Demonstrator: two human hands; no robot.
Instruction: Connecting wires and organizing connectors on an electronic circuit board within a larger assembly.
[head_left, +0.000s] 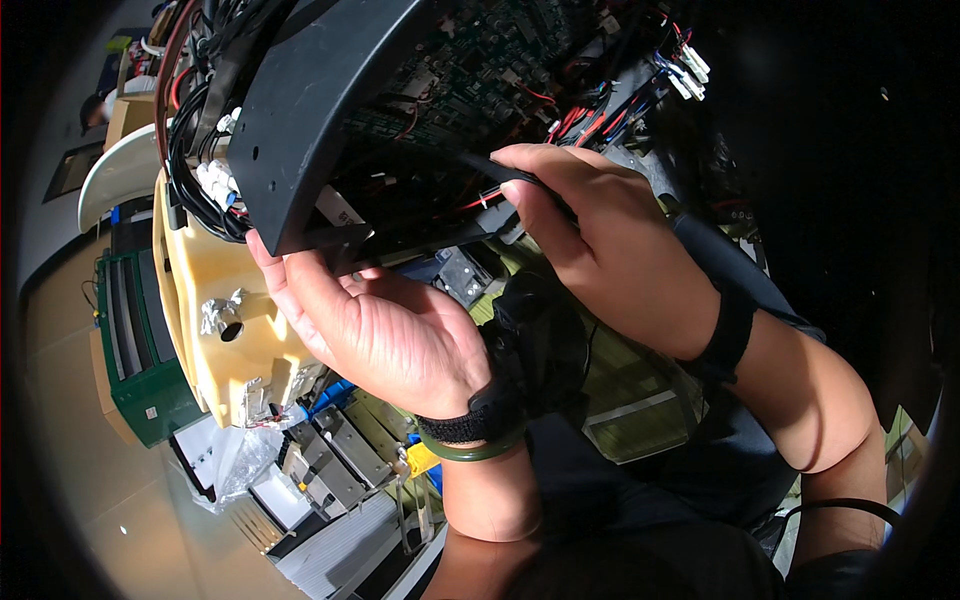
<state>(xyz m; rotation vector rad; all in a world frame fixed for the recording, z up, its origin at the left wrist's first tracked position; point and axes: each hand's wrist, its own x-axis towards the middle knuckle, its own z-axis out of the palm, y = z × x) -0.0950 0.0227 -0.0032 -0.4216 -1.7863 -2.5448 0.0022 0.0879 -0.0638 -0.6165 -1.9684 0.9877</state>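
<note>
The left hand [385,325] is touching the lower corner of one black casing [310,110], half-curled, whether clamped I can't tell; at the casing's lower right, the right hand [610,235] is pinching one black strip [520,176] between thumb and forefinger.

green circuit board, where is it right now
In the head view, the green circuit board is at the top, near the middle, just right of the black metal panel and above the right hand.
</note>
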